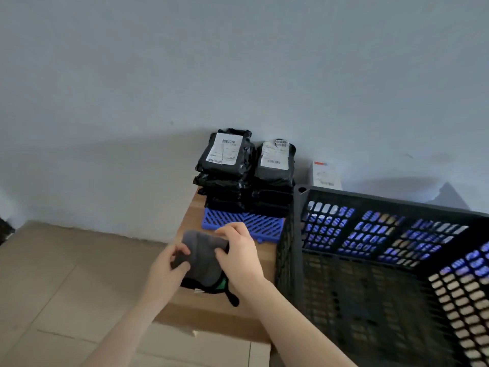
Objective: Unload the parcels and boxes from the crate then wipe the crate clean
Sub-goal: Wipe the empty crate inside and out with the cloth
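Holding grey cloth (203,260) | my left hand (169,271) and right hand (238,258) pinch its 2 sides, fingers curled | I judge it soft, light, limp; best wadded for crate (370,200).

Soft matt cloth (203,260) between left hand (166,274) and right hand (238,255); smooth wood table (206,313) beneath. Beyond them, glossy crinkled plastic parcels (225,181) with paper labels (226,152) on a plastic grid (254,223). Right of the right hand, matt plastic crate (370,198).

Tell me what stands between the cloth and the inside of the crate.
Nothing visible does. The left hand and right hand grip the grey cloth just left of the crate, open on top; only its own side wall lies between. The parcels sit stacked behind.
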